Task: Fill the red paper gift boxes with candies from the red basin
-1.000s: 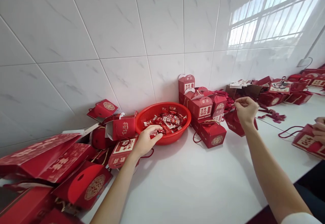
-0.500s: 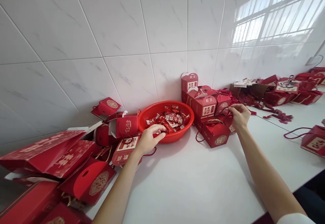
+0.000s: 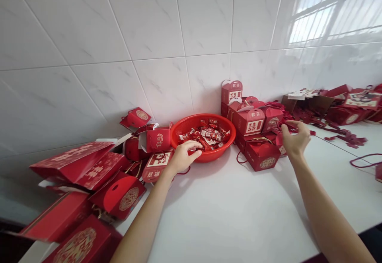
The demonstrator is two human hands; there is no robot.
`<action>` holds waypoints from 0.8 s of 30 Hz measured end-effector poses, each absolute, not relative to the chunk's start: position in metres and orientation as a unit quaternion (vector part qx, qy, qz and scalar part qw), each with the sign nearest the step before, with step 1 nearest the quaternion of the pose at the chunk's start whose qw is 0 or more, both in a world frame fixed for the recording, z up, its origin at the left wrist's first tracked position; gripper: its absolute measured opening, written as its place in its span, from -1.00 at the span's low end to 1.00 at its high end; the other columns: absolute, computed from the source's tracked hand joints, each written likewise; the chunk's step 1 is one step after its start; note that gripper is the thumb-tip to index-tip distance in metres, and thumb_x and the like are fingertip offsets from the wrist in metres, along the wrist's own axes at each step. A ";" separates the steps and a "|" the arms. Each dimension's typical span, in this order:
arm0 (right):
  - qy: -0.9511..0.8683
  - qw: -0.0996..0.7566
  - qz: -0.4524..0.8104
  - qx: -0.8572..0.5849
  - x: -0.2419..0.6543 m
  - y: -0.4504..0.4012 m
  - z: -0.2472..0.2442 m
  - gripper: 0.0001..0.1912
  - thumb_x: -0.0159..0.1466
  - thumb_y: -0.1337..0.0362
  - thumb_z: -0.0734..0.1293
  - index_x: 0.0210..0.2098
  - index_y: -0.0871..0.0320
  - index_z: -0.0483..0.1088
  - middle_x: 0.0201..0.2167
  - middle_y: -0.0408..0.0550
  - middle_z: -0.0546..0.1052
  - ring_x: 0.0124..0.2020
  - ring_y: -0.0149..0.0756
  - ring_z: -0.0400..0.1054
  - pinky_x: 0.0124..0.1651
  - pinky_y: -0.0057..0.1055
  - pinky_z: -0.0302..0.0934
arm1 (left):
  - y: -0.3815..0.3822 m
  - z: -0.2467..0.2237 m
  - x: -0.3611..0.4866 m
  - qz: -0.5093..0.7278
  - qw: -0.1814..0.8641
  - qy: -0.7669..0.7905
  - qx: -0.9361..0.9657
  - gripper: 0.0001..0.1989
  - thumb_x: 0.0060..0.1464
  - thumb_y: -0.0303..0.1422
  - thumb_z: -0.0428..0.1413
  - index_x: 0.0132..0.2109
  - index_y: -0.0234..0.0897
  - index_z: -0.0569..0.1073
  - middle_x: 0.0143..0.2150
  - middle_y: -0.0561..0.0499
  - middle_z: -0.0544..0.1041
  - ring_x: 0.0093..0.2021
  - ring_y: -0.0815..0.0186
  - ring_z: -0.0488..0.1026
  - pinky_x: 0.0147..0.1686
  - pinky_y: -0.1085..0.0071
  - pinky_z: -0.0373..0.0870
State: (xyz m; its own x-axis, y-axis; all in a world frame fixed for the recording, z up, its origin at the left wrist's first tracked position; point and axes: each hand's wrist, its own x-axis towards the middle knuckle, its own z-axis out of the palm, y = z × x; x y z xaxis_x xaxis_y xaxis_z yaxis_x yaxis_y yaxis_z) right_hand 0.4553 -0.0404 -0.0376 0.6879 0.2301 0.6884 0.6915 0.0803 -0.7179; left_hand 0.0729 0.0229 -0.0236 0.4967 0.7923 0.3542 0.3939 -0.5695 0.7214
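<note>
Over the near left rim of a red plastic basin (image 3: 212,158) rests my left hand (image 3: 184,156). Its fingers reach in above the wrapped candies (image 3: 211,134), thumb apart from the fingers, with nothing visibly held. My right hand (image 3: 295,139) hovers at the right side of the stacked red gift boxes (image 3: 262,154), fingers curved and apart. No object shows between them, though the hand hides part of a box behind it. A box printed with pale characters (image 3: 252,124) sits on top of the stack.
More red boxes (image 3: 121,195) are heaped on the left, some tilted. Behind my right hand lie red ribbons (image 3: 347,137) and an open carton with white cards (image 3: 303,94). A dark red cord loop (image 3: 362,159) lies at the right edge. A tiled wall (image 3: 155,84) backs the white table (image 3: 223,211).
My right hand has let go of the dark cord that it pinched by the stack, and its fingers have spread. My left hand stays at the basin. The view has shifted left.
</note>
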 end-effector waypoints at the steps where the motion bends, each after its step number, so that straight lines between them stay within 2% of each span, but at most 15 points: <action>1: -0.373 0.637 -0.205 -0.642 0.448 -0.041 -0.036 -0.84 0.12 0.15 0.30 -0.40 0.10 0.41 -0.32 0.06 0.55 -0.17 -0.01 0.40 0.10 0.07 0.21 | 0.022 -0.023 0.073 0.345 0.287 0.362 0.817 -0.79 0.08 -0.30 0.13 -0.17 -0.24 0.58 -0.05 -0.08 0.62 0.00 0.15 0.55 0.12 0.20 0.44; 4: -0.473 0.613 -0.246 -0.583 0.408 -0.042 -0.031 -0.85 0.22 0.16 0.28 -0.38 0.09 0.41 -0.32 0.05 0.56 -0.19 -0.04 0.41 0.04 -0.02 0.24 | 0.019 -0.021 0.074 0.343 0.284 0.357 0.821 -0.81 0.08 -0.34 0.13 -0.18 -0.25 0.58 -0.06 -0.08 0.63 0.00 0.15 0.55 0.13 0.21 0.43; 8: -0.689 0.526 -0.200 -0.457 0.331 -0.051 -0.037 -0.93 0.31 0.30 0.27 -0.27 0.08 0.41 -0.23 0.03 0.57 -0.14 -0.11 0.43 -0.02 -0.13 0.27 | 0.018 -0.022 0.075 0.346 0.293 0.350 0.820 -0.83 0.08 -0.36 0.14 -0.19 -0.26 0.59 -0.06 -0.09 0.62 0.00 0.16 0.54 0.13 0.22 0.43; 11: -0.818 0.444 -0.137 -0.339 0.274 -0.066 -0.060 -0.83 0.32 0.44 0.22 -0.18 0.09 0.39 -0.19 0.07 0.56 -0.11 -0.13 0.41 -0.05 -0.15 0.28 | 0.020 -0.020 0.073 0.367 0.320 0.334 0.807 -0.81 0.08 -0.35 0.14 -0.18 -0.29 0.59 -0.03 -0.13 0.60 0.00 0.17 0.55 0.08 0.24 0.47; 13: -0.864 0.408 -0.102 -0.278 0.245 -0.076 -0.080 -0.78 0.32 0.48 0.18 -0.16 0.10 0.36 -0.16 0.10 0.55 -0.06 -0.11 0.39 -0.05 -0.15 0.29 | 0.022 -0.014 0.066 0.411 0.299 0.345 0.789 -0.81 0.08 -0.35 0.13 -0.18 -0.30 0.59 0.01 -0.15 0.58 0.04 0.17 0.53 0.07 0.26 0.48; 18: -0.905 0.377 -0.070 -0.181 0.207 -0.093 -0.118 -0.76 0.28 0.51 0.18 -0.11 0.16 0.30 -0.12 0.16 0.52 -0.01 -0.09 0.35 0.07 -0.09 0.28 | 0.032 0.009 0.029 0.540 0.135 0.512 0.655 -0.69 0.06 -0.44 0.11 -0.03 -0.32 0.54 0.09 -0.17 0.54 0.10 0.17 0.49 0.14 0.27 0.41; 21: -0.913 0.364 -0.046 -0.177 0.201 -0.095 -0.125 -0.78 0.27 0.49 0.19 -0.12 0.15 0.29 -0.14 0.14 0.52 -0.04 -0.10 0.34 0.06 -0.11 0.29 | 0.037 0.018 0.003 0.478 0.091 0.646 0.588 -0.54 0.06 -0.36 0.17 0.13 -0.32 0.45 0.16 -0.22 0.50 0.14 0.12 0.48 0.17 0.26 0.36; 24: -0.909 0.366 -0.028 -0.196 0.199 -0.096 -0.126 -0.79 0.25 0.49 0.18 -0.14 0.14 0.28 -0.18 0.12 0.51 -0.06 -0.10 0.33 0.03 -0.13 0.29 | 0.041 0.018 -0.013 0.412 0.098 0.715 0.557 -0.42 0.06 -0.22 0.21 0.20 -0.34 0.37 0.17 -0.30 0.50 0.18 0.01 0.45 0.19 0.17 0.33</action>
State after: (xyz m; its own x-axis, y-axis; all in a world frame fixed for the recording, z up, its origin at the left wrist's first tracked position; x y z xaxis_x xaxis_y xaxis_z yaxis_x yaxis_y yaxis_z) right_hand 0.1991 -0.0957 -0.1257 -0.6549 0.3360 0.6769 0.3771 0.9215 -0.0925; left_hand -0.0134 0.0415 0.0179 -0.3599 0.8770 0.3184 0.7154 0.0404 0.6975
